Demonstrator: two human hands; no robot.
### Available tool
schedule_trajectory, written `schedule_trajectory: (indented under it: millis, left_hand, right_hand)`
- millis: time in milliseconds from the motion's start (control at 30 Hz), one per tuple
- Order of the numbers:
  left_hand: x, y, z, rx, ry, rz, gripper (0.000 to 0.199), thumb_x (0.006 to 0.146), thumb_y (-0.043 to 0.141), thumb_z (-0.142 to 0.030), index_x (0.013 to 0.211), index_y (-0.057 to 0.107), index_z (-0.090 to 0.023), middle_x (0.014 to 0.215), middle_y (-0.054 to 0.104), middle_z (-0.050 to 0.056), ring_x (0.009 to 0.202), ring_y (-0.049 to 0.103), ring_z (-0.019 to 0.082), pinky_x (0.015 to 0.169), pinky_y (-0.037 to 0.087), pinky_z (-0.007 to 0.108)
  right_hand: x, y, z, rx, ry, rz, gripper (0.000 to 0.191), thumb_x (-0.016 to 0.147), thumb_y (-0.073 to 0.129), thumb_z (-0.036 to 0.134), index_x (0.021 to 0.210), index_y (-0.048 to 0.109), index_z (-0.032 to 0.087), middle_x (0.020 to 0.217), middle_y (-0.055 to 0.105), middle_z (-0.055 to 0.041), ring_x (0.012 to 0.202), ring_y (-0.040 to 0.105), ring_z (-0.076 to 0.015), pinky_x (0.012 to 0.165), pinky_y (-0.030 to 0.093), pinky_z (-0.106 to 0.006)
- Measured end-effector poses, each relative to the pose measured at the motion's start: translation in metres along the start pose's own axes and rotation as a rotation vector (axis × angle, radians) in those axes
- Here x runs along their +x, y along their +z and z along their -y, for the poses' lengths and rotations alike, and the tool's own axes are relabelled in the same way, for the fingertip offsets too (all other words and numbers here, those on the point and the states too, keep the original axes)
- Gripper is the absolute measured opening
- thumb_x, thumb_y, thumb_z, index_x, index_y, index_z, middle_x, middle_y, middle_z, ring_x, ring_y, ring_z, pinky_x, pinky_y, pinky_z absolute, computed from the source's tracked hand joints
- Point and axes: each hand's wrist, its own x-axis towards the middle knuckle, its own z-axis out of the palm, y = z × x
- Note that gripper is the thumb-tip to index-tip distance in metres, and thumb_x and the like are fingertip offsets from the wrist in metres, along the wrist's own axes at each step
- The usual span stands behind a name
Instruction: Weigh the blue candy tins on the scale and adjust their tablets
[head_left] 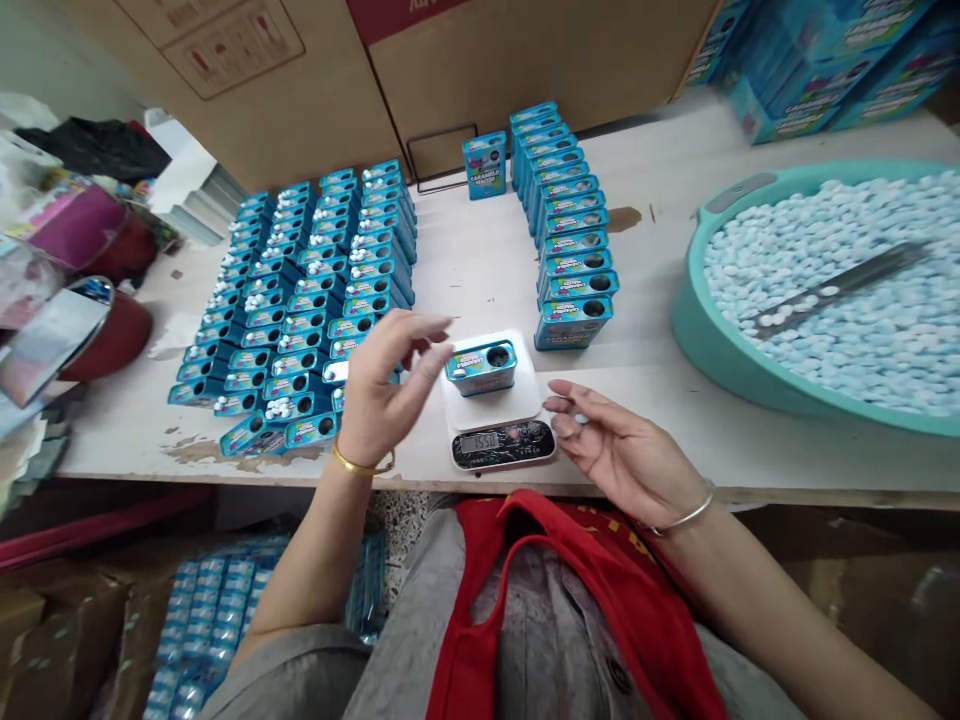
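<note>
A blue candy tin [481, 376] stands upright on a small white kitchen scale [491, 412], its round opening facing up at the right end. The scale's lit display appears to read 155.0. My left hand [386, 385] is just left of the tin, thumb and fingers apart, holding nothing. At the scale's right edge, my right hand [619, 445] is palm up with curled fingers; a small pale candy [581, 418] shows between them. Whether more candies lie in that palm, I cannot tell.
Rows of blue tins [300, 300], several topped with white candies, fill the left side. Another line of tins [574, 260] stands behind the scale. On the right, a teal tub [697, 320] holds pale candies and a metal scoop [847, 285]. Cardboard boxes [525, 70] stand behind.
</note>
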Motion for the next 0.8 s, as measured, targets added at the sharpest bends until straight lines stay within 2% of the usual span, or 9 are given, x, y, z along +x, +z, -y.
schedule_trajectory:
  millis: [67, 133, 233, 333, 500, 667, 733, 800]
  left_hand:
    - [-0.005, -0.005, 0.013, 0.005, -0.09, -0.091, 0.019, 0.09, 0.052, -0.03, 0.104, 0.061, -0.021, 0.088, 0.061, 0.003, 0.081, 0.057, 0.013, 0.07, 0.048, 0.027]
    - [-0.011, -0.007, 0.023, 0.016, -0.129, -0.107, 0.018, 0.089, 0.053, -0.029, 0.103, 0.061, -0.02, 0.087, 0.06, 0.002, 0.08, 0.057, 0.013, 0.07, 0.047, 0.027]
    - [-0.021, -0.004, 0.031, 0.078, -0.089, -0.079, 0.017, 0.088, 0.054, -0.025, 0.103, 0.062, -0.02, 0.087, 0.061, 0.003, 0.079, 0.056, 0.013, 0.071, 0.047, 0.027]
    - [-0.033, 0.005, 0.03, 0.213, 0.005, -0.058, 0.022, 0.086, 0.056, -0.025, 0.107, 0.061, -0.02, 0.099, 0.062, 0.006, 0.09, 0.057, 0.016, 0.08, 0.047, 0.032]
    - [-0.047, 0.028, 0.025, 0.462, 0.12, 0.067, 0.04, 0.084, 0.059, -0.033, 0.123, 0.053, -0.022, 0.134, 0.05, 0.013, 0.123, 0.044, 0.027, 0.099, 0.035, 0.046]
    - [-0.033, 0.046, 0.015, 0.582, 0.126, 0.204, 0.048, 0.088, 0.052, -0.04, 0.131, 0.044, -0.021, 0.147, 0.034, 0.014, 0.136, 0.028, 0.031, 0.109, 0.018, 0.053]
    - [-0.02, 0.043, 0.012, 0.582, 0.102, 0.259, 0.05, 0.087, 0.052, -0.041, 0.132, 0.043, -0.02, 0.141, 0.042, 0.015, 0.13, 0.036, 0.031, 0.106, 0.025, 0.052]
    - [-0.003, 0.035, 0.013, 0.527, 0.076, 0.37, 0.045, 0.088, 0.053, -0.038, 0.127, 0.046, -0.018, 0.121, 0.057, 0.014, 0.112, 0.051, 0.027, 0.095, 0.038, 0.044]
  right_hand:
    - [0.002, -0.021, 0.002, 0.015, -0.042, -0.097, 0.014, 0.075, 0.064, 0.026, 0.088, 0.065, 0.021, 0.082, 0.057, -0.0013, 0.062, 0.05, -0.0086, 0.049, 0.041, -0.019]
    - [0.004, -0.043, 0.002, 0.031, -0.059, -0.171, 0.016, 0.073, 0.067, 0.028, 0.088, 0.065, 0.021, 0.076, 0.055, 0.0011, 0.056, 0.045, -0.0067, 0.043, 0.036, -0.018]
    - [0.007, -0.071, -0.003, 0.05, -0.068, -0.213, 0.019, 0.071, 0.071, 0.029, 0.086, 0.065, 0.021, 0.066, 0.049, 0.0045, 0.046, 0.037, -0.0045, 0.038, 0.028, -0.017]
    - [0.011, -0.086, -0.014, 0.06, -0.064, -0.216, 0.022, 0.067, 0.074, 0.03, 0.084, 0.063, 0.02, 0.06, 0.044, 0.0058, 0.043, 0.034, -0.0045, 0.036, 0.026, -0.017]
    - [0.017, -0.089, -0.03, 0.058, -0.042, -0.195, 0.029, 0.066, 0.075, 0.037, 0.084, 0.063, 0.019, 0.058, 0.045, 0.0059, 0.042, 0.034, -0.0039, 0.036, 0.024, -0.017]
    - [0.02, -0.082, -0.034, 0.022, -0.05, -0.189, 0.031, 0.066, 0.076, 0.04, 0.085, 0.064, 0.018, 0.058, 0.045, 0.0062, 0.041, 0.032, -0.0032, 0.036, 0.02, -0.017]
    - [0.02, -0.08, -0.033, 0.009, -0.053, -0.191, 0.033, 0.065, 0.076, 0.041, 0.085, 0.064, 0.018, 0.057, 0.044, 0.0065, 0.041, 0.031, -0.0028, 0.036, 0.019, -0.017]
    - [0.02, -0.078, -0.033, 0.006, -0.051, -0.189, 0.035, 0.065, 0.076, 0.044, 0.086, 0.064, 0.018, 0.057, 0.044, 0.0068, 0.04, 0.029, -0.0024, 0.036, 0.017, -0.017]
